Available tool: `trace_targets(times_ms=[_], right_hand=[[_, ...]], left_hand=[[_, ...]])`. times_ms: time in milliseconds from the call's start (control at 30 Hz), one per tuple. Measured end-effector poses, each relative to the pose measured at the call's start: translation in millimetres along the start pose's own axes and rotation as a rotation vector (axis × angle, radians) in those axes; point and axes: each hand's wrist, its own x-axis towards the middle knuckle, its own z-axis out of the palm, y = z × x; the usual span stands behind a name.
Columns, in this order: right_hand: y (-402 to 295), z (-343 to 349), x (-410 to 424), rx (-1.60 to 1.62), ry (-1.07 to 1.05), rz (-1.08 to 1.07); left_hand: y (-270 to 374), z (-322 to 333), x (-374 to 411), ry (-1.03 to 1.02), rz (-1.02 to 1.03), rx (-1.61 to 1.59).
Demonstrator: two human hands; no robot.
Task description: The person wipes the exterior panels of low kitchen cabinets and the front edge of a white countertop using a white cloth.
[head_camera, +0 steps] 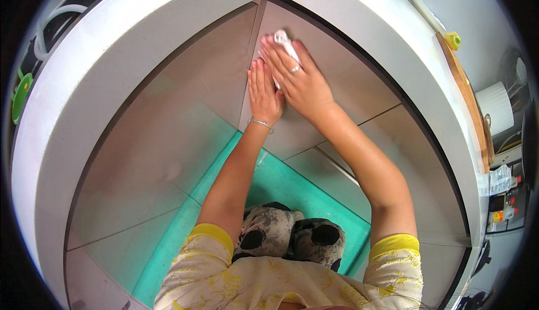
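Observation:
Under my right hand (297, 74), a crumpled white cloth (281, 37) is pressed against a glossy cabinet panel (358, 78) near the inner corner; it pokes out past and between the fingers. My left hand (265, 91) lies flat with its fingers together beside it, close to the corner seam, its thumb side near the cloth. Whether the left fingers touch the cloth cannot be told. A ring is on the right hand and a thin bracelet on the left wrist.
A green mat (294, 188) lies below, under my knees. White countertop edges (139, 13) curve round above the panels. At the right stand a wooden board (467, 95), a white ribbed container (496, 108) and several bottles (503, 214). A green strainer-like item (22, 98) is at the far left.

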Motion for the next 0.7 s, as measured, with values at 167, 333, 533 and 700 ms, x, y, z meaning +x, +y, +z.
trace_targets(times_ms=[167, 333, 533, 700], right_hand=[[-12, 16, -26, -0.012, -0.041, -0.056], [-31, 25, -55, -0.048, -0.171, -0.276], [-39, 35, -94, 0.059, -0.27, -0.472], [14, 7, -54, 0.013, -0.141, -0.164]], left_hand=[[-13, -12, -22, -0.227, 0.017, 0.103], [-7, -19, -47, -0.345, -0.096, 0.093], [8, -27, -50, -0.454, -0.151, 0.082], [19, -34, -28, -0.38, -0.048, 0.08]])
